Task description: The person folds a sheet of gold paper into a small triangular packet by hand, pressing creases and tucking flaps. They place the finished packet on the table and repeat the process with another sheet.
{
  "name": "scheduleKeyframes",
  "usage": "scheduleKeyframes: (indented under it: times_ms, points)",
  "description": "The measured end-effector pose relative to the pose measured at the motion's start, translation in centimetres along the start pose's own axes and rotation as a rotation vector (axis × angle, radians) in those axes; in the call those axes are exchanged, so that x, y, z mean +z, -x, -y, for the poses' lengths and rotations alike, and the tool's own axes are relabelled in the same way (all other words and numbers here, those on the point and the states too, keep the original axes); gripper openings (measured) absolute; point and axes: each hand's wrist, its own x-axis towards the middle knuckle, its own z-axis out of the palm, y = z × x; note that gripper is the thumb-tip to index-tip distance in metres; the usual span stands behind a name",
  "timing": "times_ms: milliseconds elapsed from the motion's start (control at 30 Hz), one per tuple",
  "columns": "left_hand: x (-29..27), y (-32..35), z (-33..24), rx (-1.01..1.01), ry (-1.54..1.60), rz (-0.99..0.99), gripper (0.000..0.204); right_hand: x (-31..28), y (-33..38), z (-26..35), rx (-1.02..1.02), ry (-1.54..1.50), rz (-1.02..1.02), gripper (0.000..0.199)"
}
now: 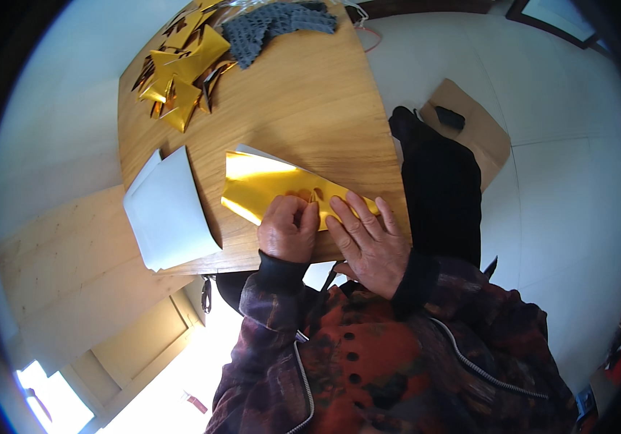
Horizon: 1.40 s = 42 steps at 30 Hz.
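Observation:
A folded sheet of shiny gold foil paper point(252, 181) lies near the front edge of the wooden table, with a pale layer showing along its far edge. My left hand point(289, 226) is closed, its fingers curled at the near side of the sheet. The thumb and forefinger meet the foil beside a small crumple, and what lies under the curled fingers is hidden. Stretched out flat, my right hand point(372, 244) rests its spread fingers on the right end of the sheet, holding nothing.
A stack of pale sheets point(169, 210) lies left on the wooden table point(303, 101). Folded gold foil pieces point(180, 69) are heaped far left beside a grey textured cloth point(274, 29). On the floor to the right is brown cardboard point(488, 137) with a dark object on it.

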Motion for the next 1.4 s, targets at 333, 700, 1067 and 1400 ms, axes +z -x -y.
scheduleKeyframes:
  times_ms: [333,700,1067,1400]
  points:
    - [0.5,0.4,0.2,-0.09,0.041,-0.017,0.012,0.6,0.3,-0.1,-0.038,0.148,0.002,0.081]
    - [0.2,3.9,2.3,0.426,-0.259,-0.214,0.029,1.4,0.1,0.4,-0.022,0.169,0.033,0.084]
    - [-0.2,8.5,5.8,0.424,-0.432,0.062,0.072,1.4,0.3,0.0,-0.09,0.233,0.017,0.086]
    - [1.2,8.4,5.9,0.417,-0.364,-0.136,0.049,-1.2,3.5,-2.6,0.063,0.337,0.014,0.086]
